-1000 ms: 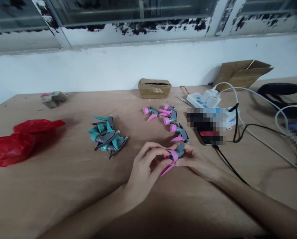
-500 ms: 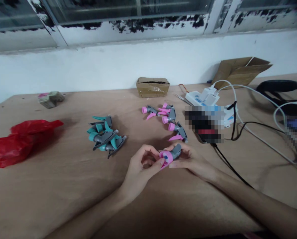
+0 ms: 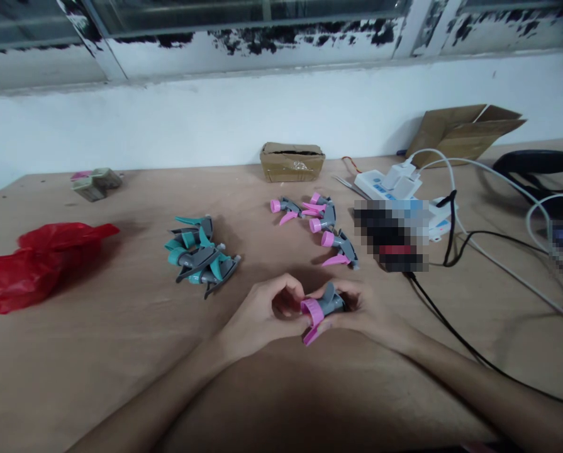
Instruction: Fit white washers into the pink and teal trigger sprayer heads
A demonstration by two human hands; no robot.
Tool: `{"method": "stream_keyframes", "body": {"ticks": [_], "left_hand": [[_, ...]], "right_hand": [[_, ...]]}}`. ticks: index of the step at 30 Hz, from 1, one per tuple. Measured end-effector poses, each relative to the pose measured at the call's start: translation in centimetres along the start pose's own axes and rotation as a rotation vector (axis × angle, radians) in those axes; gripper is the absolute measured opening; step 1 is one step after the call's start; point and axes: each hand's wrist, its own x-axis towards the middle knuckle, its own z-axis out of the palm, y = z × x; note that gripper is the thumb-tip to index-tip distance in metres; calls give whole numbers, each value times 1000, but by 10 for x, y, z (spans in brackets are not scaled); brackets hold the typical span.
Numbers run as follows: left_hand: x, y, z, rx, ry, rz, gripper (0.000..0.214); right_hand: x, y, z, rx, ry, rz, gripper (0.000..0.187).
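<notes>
A pink-and-grey trigger spray head (image 3: 329, 302) is held between my two hands, just above the table near its front. My left hand (image 3: 267, 318) pinches the pink collar with thumb and fingertips. Around the grey body, my right hand (image 3: 363, 308) is closed, and its fingers are partly hidden. The pink trigger points down toward me. Beyond my hands lie several more pink-and-grey spray heads (image 3: 327, 216). To the left, several teal-and-grey spray heads (image 3: 199, 258) rest in a pile.
A red plastic bag (image 3: 50, 264) lies at the left. Small blocks (image 3: 96, 184) and a cardboard box (image 3: 291, 165) stand near the wall. On the right are a power strip (image 3: 373, 185), a blurred black device (image 3: 387, 236), cables, and an open carton (image 3: 458, 135).
The spray head has turned in my hands and come slightly lower, its trigger now pointing more toward me. My view has shifted slightly. The spray heads on the table look unmoved.
</notes>
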Motion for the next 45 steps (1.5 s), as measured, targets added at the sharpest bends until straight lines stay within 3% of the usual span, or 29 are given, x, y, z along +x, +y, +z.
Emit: {"method": "stream_keyframes", "body": {"ticks": [12, 21, 31, 36, 45], "left_hand": [[-2, 4, 4, 316, 93, 90, 11], [-6, 10, 9, 356, 150, 84, 17], [-9, 5, 17, 300, 221, 43, 18], [-11, 8, 18, 310, 339, -15, 9], [-18, 15, 21, 405, 352, -8, 15]], "right_hand": [[3, 2, 0, -21, 5, -34, 29], [3, 0, 3, 18, 39, 18, 29], [2, 5, 5, -101, 119, -45, 29], [-1, 6, 7, -175, 204, -103, 32], [-5, 1, 12, -237, 256, -185, 32]]}}
